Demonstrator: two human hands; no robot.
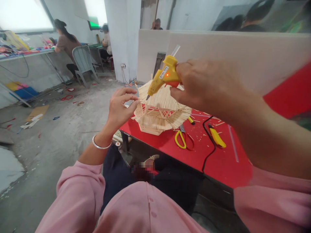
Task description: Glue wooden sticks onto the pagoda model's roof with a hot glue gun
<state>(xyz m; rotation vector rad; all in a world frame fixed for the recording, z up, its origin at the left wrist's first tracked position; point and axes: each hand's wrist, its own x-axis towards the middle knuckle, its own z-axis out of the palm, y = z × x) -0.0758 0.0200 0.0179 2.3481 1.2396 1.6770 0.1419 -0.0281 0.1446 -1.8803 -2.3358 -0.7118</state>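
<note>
My right hand (pixel 199 81) is wrapped round a yellow hot glue gun (pixel 167 72) with a lit orange light and a clear glue stick (pixel 176 50) poking from its back. The gun's nozzle points down at the left side of a model building (pixel 157 97) made of thin wooden sticks, with tiered, fanned roofs. At the left edge of the upper roof, my left hand (pixel 123 105) grips with curled fingers and thumb; whether a loose stick is also between the fingertips I cannot make out. The model stands on a red tabletop (pixel 218 168).
Yellow-handled scissors (pixel 181 139), a yellow cutter (pixel 217 137), a black cord (pixel 206 155), a clear glue stick (pixel 233 142) and stick scraps lie right of the model. A pale board (pixel 218 48) stands behind. Other people sit at left-hand benches, near a grey chair (pixel 85 61).
</note>
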